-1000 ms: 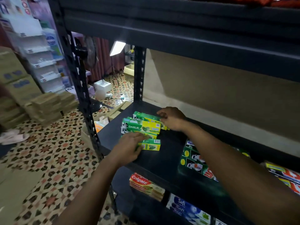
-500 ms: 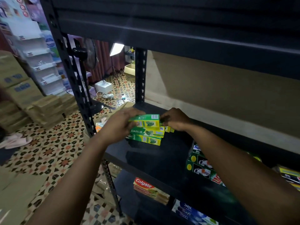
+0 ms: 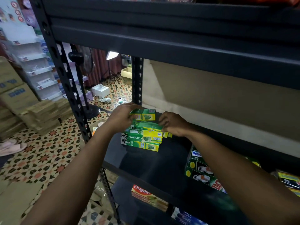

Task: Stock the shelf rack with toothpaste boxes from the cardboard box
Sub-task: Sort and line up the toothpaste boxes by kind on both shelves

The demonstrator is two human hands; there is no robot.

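Observation:
A stack of green and yellow Darlie toothpaste boxes (image 3: pixel 142 138) lies at the left end of the black shelf (image 3: pixel 155 161). My left hand (image 3: pixel 121 118) grips one green toothpaste box (image 3: pixel 143 115) by its left end, just above the stack. My right hand (image 3: pixel 172 124) holds the right end of the stack's upper boxes, fingers curled on them. An open cardboard box (image 3: pixel 97 125) on the floor peeks out behind the rack post, mostly hidden by my left arm.
Green boxes (image 3: pixel 199 171) and more packs (image 3: pixel 289 181) sit further right on the same shelf. Colgate boxes (image 3: pixel 146 195) lie on the shelf below. The black rack post (image 3: pixel 65 82) stands left. Stacked cartons (image 3: pixel 14 95) and a fan stand (image 3: pixel 90 109) occupy the tiled floor.
My left hand picked a green box up from the front of the shelf and raised it to the top of the stack. My right hand stayed at the stack's right end.

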